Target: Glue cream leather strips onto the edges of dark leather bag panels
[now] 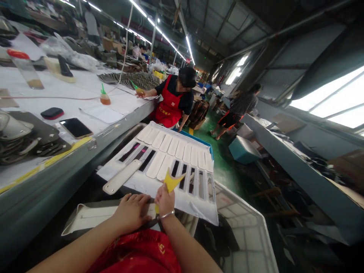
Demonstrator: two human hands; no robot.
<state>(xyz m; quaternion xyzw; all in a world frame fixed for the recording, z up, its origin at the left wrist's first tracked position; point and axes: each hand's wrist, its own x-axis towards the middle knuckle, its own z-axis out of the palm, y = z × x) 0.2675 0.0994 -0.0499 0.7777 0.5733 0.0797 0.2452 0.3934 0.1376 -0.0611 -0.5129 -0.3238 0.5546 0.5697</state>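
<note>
My left hand [133, 212] lies flat, fingers stretched out, on a dark fabric piece [99, 204] with a pale panel [91, 217] on it. My right hand [165, 199] is wrapped round a yellow tool [173, 182] with a flat, V-notched end pointing up and away. Just beyond both hands rests a white board [182, 203] with rows of slots. Rounded white strips [156, 165] fill many of them, and dark material shows through others. A longer cream strip with small holes [122, 177] lies across the board's left side.
On the worktable [113, 94] at left are a phone [76, 128], a black-and-red case [52, 113], a green-tipped glue bottle [104, 97] and a red-lidded jar [25, 68]. A co-worker in a red apron [170, 102] sits beyond the board. A white crate [247, 235] stands at right.
</note>
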